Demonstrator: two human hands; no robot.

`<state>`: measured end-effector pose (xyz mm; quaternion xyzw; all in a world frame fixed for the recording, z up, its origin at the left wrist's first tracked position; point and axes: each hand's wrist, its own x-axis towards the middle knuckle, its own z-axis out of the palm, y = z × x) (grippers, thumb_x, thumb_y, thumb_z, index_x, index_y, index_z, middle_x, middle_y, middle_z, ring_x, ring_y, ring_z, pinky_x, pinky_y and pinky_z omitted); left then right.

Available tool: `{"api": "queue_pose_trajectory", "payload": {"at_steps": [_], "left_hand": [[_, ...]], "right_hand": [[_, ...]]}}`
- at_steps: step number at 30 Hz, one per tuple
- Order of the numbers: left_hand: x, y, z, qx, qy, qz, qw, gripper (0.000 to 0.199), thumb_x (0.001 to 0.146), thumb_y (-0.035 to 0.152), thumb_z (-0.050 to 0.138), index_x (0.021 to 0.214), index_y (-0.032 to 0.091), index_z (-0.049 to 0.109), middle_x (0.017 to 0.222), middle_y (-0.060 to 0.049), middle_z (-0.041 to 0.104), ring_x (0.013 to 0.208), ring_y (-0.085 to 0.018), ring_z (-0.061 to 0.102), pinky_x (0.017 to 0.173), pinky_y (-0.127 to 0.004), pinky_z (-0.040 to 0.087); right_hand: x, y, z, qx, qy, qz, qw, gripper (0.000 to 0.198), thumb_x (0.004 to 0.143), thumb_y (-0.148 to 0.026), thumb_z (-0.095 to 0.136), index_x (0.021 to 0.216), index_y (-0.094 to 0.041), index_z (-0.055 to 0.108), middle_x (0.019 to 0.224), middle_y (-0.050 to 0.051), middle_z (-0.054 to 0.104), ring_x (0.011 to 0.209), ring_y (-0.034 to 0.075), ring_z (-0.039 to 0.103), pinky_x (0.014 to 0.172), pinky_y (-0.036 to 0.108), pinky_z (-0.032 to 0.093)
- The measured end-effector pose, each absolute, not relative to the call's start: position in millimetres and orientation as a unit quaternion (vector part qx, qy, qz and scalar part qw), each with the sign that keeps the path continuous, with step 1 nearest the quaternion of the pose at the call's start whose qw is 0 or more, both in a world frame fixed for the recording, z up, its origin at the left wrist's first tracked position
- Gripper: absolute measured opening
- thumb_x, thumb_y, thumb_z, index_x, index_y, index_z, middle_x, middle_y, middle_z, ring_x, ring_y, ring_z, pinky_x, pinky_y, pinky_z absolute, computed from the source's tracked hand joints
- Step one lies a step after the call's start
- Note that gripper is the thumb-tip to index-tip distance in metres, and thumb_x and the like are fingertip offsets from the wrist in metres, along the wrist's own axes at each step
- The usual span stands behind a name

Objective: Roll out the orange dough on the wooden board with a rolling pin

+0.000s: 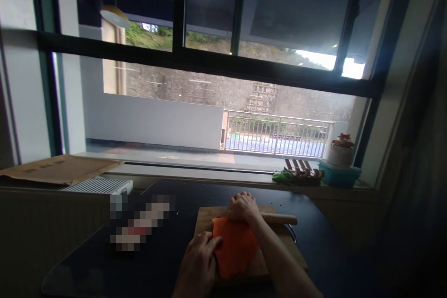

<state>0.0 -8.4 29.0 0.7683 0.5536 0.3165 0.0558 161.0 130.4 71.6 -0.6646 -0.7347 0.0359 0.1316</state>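
Note:
A flat, ragged-edged sheet of orange dough (233,247) lies on a wooden cutting board (205,216) on the dark table. Across the far edge of the sheet sits a wooden rolling pin (281,218). My right hand (242,207) is closed over the pin's left part, hiding that end, and its forearm crosses the board's right side. At the near left, my left hand (199,258) has bent fingers at the dough's left edge, with the thumb touching the orange surface. A metal handle (292,233) shows at the board's right side.
The dark table (153,265) carries a pixelated item (141,226) at left. Brown paper (59,170) lies over a white slatted unit (104,186). On the window ledge stand a teal container (338,174), a brown rack-like object (303,174) and a green item (282,177).

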Motion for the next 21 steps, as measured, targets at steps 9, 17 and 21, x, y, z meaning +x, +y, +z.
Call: {"api": "queue_pose_trajectory", "payload": {"at_steps": [9,17,21], "left_hand": [[2,-3,21,0.760,0.570,0.311,0.031,0.045,0.080,0.009,0.043,0.115,0.022,0.067,0.117,-0.008,0.067,0.110,-0.022,0.061,0.100,-0.037,0.046],[-3,-1,16,0.768,0.546,0.336,-0.001,0.042,0.079,0.011,0.048,0.111,0.026,0.070,0.112,-0.005,0.070,0.105,-0.021,0.063,0.098,-0.033,0.047],[-2,-2,17,0.770,0.548,0.328,-0.004,0.042,0.079,0.011,0.048,0.113,0.024,0.069,0.114,-0.007,0.070,0.106,-0.022,0.063,0.097,-0.034,0.047]], "right_hand": [[158,76,49,-0.635,-0.747,-0.035,0.194,0.040,0.097,-0.039,0.033,0.099,-0.024,0.070,0.114,0.010,0.063,0.115,0.028,0.049,0.100,0.044,0.032],[157,132,65,-0.691,-0.705,0.014,0.157,0.041,0.096,-0.042,0.034,0.109,-0.022,0.067,0.121,0.013,0.060,0.116,0.029,0.050,0.096,0.044,0.036],[157,127,62,-0.680,-0.716,0.022,0.156,0.043,0.095,-0.044,0.033,0.110,-0.022,0.067,0.122,0.013,0.060,0.116,0.030,0.050,0.095,0.046,0.037]]}}
